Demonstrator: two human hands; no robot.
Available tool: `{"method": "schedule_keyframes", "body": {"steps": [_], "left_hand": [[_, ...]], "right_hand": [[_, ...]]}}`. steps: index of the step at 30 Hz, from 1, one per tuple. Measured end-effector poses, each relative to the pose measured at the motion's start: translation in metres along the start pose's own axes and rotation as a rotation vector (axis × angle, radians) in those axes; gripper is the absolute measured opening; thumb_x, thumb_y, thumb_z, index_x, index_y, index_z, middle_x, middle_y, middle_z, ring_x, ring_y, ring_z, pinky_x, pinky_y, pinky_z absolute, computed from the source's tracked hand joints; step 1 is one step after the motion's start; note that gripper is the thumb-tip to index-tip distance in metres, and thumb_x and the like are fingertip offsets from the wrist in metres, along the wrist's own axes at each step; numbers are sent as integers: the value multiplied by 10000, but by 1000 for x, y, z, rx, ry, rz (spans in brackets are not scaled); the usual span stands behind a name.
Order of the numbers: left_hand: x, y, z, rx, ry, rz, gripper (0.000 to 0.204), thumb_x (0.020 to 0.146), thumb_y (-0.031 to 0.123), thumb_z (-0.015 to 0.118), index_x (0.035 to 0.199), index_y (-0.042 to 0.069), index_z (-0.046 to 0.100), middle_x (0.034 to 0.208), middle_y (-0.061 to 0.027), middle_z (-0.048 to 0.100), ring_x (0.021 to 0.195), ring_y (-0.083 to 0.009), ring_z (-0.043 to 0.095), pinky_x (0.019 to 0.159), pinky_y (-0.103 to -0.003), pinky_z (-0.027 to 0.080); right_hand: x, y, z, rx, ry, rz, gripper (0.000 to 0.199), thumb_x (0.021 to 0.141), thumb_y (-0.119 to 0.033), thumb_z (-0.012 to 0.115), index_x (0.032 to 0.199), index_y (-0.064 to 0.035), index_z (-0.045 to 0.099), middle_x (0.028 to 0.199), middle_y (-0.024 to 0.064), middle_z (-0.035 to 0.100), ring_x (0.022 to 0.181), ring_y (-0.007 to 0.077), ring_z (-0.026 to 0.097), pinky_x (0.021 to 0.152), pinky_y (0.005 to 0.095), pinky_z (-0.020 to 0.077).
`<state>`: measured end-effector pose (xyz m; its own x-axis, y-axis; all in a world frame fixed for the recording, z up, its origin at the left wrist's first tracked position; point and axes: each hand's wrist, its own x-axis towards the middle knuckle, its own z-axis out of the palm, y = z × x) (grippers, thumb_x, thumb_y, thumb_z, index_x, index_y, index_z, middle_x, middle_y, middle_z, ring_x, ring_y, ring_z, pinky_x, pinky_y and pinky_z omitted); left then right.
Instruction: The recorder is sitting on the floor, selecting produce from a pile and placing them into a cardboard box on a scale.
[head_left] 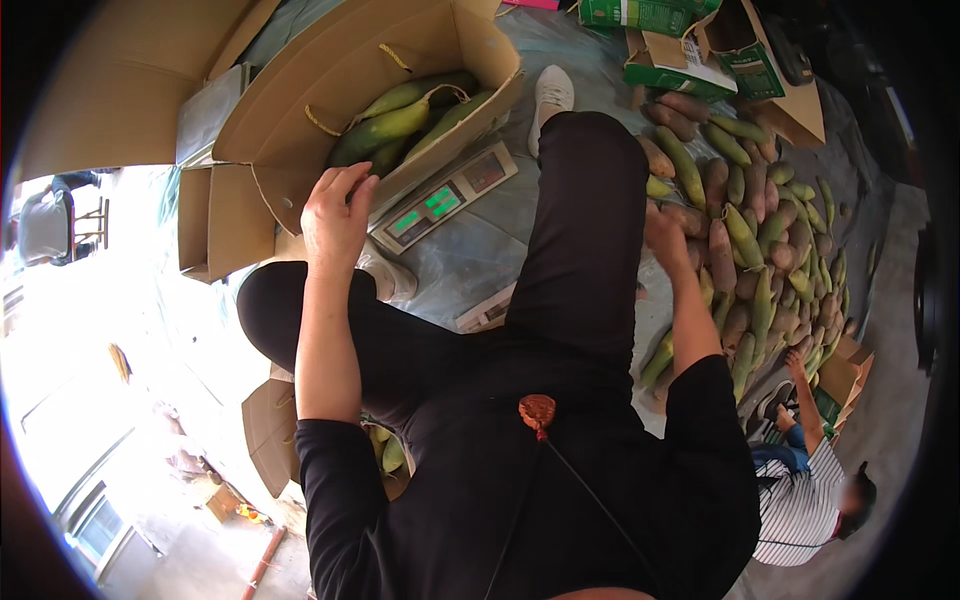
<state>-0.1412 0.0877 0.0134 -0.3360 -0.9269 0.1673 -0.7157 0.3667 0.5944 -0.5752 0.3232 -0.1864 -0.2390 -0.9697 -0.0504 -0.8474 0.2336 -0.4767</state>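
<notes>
A: What's biggest here?

B: The box (400, 70), open cardboard, tilted on a scale (445, 200) on the plastic-covered floor. It is partly filled with long mangoes (395, 120), green going yellow. To the right a far larger pile (750, 230) of them lies on the floor, green, yellow and reddish brown mixed.

A: And the hands?

B: The left hand (335, 215) rests on the box's near flap, fingers curled over the edge, holding no fruit. The right hand (665, 235) is down at the pile's near edge, touching or just above a mango; I cannot tell how far it is open or whether it grips one.

A: How would the fruit handle?

B: I'd judge each firm, smooth-skinned, fairly hefty, easily bruised. Take one around its thick middle with the whole hand, not by the tapered tip.

A: Anyone else?

B: A person in a striped shirt (800, 500) crouches at the pile's lower right.
</notes>
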Motion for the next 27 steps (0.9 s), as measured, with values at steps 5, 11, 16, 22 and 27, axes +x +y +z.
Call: {"method": "schedule_keyframes", "body": {"steps": [5, 11, 16, 22, 27], "left_hand": [[4, 6, -1, 59, -33, -17, 175, 827, 135, 641, 976, 49, 672, 865, -94, 640, 786, -239, 639, 700, -322, 502], [5, 7, 1, 18, -18, 7, 173, 830, 137, 636, 973, 45, 671, 873, -102, 638, 783, -245, 637, 700, -323, 496], [10, 13, -1, 33, -64, 21, 172, 834, 127, 630, 977, 39, 667, 879, -107, 637, 794, -242, 637, 701, -317, 497], [9, 6, -1, 8, -64, 36, 161, 854, 114, 614, 976, 21, 662, 870, -114, 635, 765, -229, 633, 676, -306, 490], [13, 15, 2, 15, -76, 61, 161, 857, 118, 610, 977, 24, 662, 875, -116, 635, 767, -234, 632, 676, -310, 489]], "right_hand": [[-76, -2, 39, 235, -157, 548, 184, 766, -156, 634, 908, -41, 652, 858, 193, 651, 866, 363, 632, 714, 412, 496], [-93, 2, 74, 308, -202, 541, 165, 767, -172, 661, 907, -85, 650, 831, 134, 663, 813, 314, 642, 702, 398, 497], [-93, 2, 80, 270, -262, 518, 173, 787, -205, 668, 922, -99, 646, 842, 62, 668, 792, 245, 650, 665, 381, 497], [-96, -23, 78, -212, -378, 266, 165, 857, -211, 561, 886, -89, 669, 869, 77, 644, 833, 253, 649, 695, 382, 522], [-116, -6, 110, -549, -484, 7, 245, 871, -283, 522, 884, -92, 675, 919, 99, 643, 840, 284, 652, 744, 437, 512]]}}
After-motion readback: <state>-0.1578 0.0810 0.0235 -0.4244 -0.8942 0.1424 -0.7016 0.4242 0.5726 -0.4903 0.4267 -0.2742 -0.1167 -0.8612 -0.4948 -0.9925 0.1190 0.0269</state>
